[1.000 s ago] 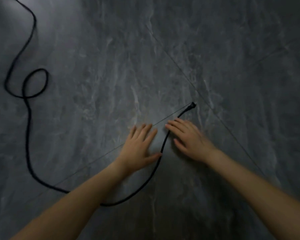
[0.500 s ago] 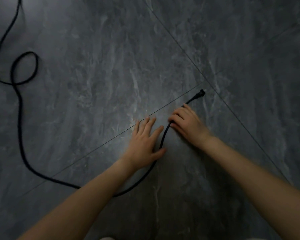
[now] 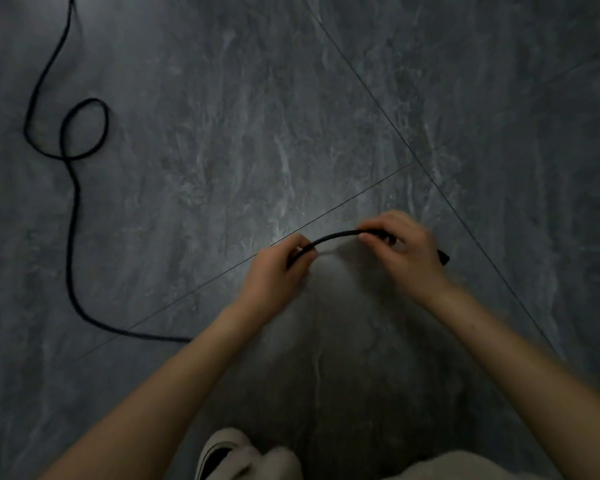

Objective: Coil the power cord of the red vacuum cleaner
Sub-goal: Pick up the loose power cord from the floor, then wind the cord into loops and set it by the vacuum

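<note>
A black power cord trails over the dark grey floor, with a small loop at the far left and its far end running off the top edge. Its near end is lifted off the floor as a short arch between my hands. My left hand pinches the arch's left side. Gripping the right side is my right hand, and the plug tip pokes out past its heel. The red vacuum cleaner is not in view.
Grey marbled floor tiles with thin joints fill the view. A light-coloured shoe and a pale trouser leg are at the bottom edge.
Both hands were flat or curled on the floor beside the cord's end. They have closed on the cord and raised it off the floor, and the plug has moved behind my right hand.
</note>
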{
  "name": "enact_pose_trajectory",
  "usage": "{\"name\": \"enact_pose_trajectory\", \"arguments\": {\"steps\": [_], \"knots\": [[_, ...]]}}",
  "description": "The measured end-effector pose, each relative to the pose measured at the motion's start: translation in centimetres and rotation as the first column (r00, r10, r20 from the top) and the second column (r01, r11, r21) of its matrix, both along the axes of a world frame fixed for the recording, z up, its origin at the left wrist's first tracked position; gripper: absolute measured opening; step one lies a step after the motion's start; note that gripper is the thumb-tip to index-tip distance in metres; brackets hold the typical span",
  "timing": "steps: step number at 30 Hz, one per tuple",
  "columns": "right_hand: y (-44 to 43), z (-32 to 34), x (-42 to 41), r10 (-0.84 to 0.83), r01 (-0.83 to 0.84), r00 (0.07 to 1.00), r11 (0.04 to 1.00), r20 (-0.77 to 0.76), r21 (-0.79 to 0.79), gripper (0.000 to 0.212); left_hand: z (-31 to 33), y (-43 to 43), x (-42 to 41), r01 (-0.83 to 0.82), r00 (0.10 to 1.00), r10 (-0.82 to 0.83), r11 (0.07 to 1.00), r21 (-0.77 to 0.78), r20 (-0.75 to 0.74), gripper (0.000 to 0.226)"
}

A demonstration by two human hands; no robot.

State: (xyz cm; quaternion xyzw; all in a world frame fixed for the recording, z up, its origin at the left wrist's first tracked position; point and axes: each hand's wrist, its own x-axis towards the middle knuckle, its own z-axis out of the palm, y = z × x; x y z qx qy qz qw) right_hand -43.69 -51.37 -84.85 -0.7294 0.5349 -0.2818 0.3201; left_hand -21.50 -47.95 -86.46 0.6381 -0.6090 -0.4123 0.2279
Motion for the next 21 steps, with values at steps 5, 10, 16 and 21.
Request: {"name": "enact_pose_trajectory", "arguments": {"steps": [5, 10, 16, 21], "knots": [[2.5, 13.3, 1.6, -0.102, 0.096, 0.990, 0.993, 0.095, 0.064, 0.008, 12.2, 1.9, 0.9, -0.051, 0.998, 0.051, 0.999, -0.001, -0.039, 0.008], [4.7, 31.0, 3.5, -0.169, 0.161, 0.973, 0.985, 0.160, 0.064, 0.007, 29.5, 4.2, 2.5, -0.104, 0.995, 0.104, 0.991, -0.080, -0.006, 0.027], [8.7, 55.5, 6.4, -0.119, 0.110, 0.966, 0.992, 0.229, 0.054, 0.014, 53.8, 7.9, 4.2, -0.126, 0.990, 0.136, 0.973, -0.193, 0.041, 0.039], [11.5, 72.8, 7.7, -0.121, 0.101, 0.958, 0.991, 0.259, 0.086, 0.011, 72.4, 11.7, 5.7, -0.167, 0.981, 0.186, 0.956, -0.241, 0.059, 0.036]]}}
